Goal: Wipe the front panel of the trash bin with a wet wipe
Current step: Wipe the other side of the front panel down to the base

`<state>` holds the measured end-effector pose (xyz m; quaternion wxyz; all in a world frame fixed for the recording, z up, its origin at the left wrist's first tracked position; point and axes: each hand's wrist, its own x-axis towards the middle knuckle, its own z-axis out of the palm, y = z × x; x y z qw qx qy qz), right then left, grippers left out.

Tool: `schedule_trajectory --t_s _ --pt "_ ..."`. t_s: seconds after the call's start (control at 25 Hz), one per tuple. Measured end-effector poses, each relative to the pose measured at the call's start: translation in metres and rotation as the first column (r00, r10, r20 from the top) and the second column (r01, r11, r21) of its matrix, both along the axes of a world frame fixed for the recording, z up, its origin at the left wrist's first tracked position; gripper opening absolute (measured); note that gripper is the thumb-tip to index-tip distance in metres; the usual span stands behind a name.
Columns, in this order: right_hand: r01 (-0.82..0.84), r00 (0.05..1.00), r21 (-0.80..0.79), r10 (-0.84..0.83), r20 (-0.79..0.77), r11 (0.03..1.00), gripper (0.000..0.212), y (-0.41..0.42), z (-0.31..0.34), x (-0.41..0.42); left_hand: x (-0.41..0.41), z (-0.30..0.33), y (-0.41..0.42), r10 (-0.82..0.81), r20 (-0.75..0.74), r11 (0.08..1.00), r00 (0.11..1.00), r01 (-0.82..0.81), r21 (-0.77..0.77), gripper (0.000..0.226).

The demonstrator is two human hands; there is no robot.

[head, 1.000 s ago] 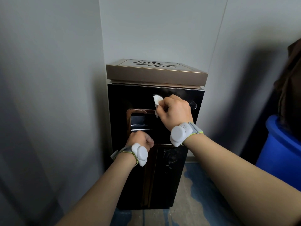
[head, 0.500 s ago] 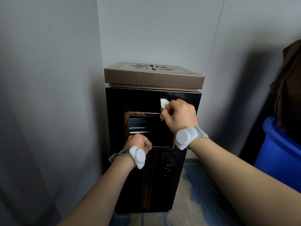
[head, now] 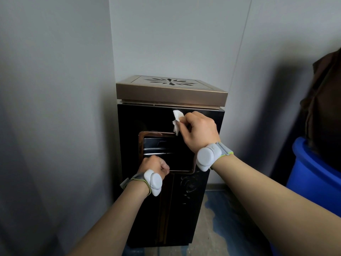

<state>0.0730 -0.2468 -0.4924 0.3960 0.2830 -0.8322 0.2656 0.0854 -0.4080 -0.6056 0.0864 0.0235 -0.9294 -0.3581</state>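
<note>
Black gloss is what I am working on: the front panel (head: 147, 119) of the trash bin (head: 171, 93), which stands in the corner under a bronze-coloured lid (head: 171, 97). My right hand (head: 200, 132) has its fingers curled tight round a crumpled white wet wipe (head: 176, 121), and that grip presses the wipe against the top strip of the panel, just under the lid and just above the bronze frame of the flap opening (head: 167, 152). The wipe sticks out on the thumb side of the grip.

My left hand (head: 154, 166) sits lower, below the right grip, fingers curled at the bottom edge of the opening. I cannot tell whether it has hold of the frame or merely rests closed against it.

As for progress, I judge this an early pass. The wipe is on the upper band only, near its middle. The stretch of that band towards the left wall, the sides of the frame, and the whole lower half of the panel below both hands look yet to be covered. I see no wet streaks to confirm which parts are done.
</note>
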Motion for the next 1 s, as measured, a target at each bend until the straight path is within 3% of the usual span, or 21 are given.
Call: schedule_trajectory --t_s 1.0 --pt "0.118 0.992 -0.073 -0.115 0.049 0.990 0.011 0.025 -0.002 -0.008 0.003 0.000 -0.001 -0.009 -0.016 1.000 1.000 0.009 0.008 0.011"
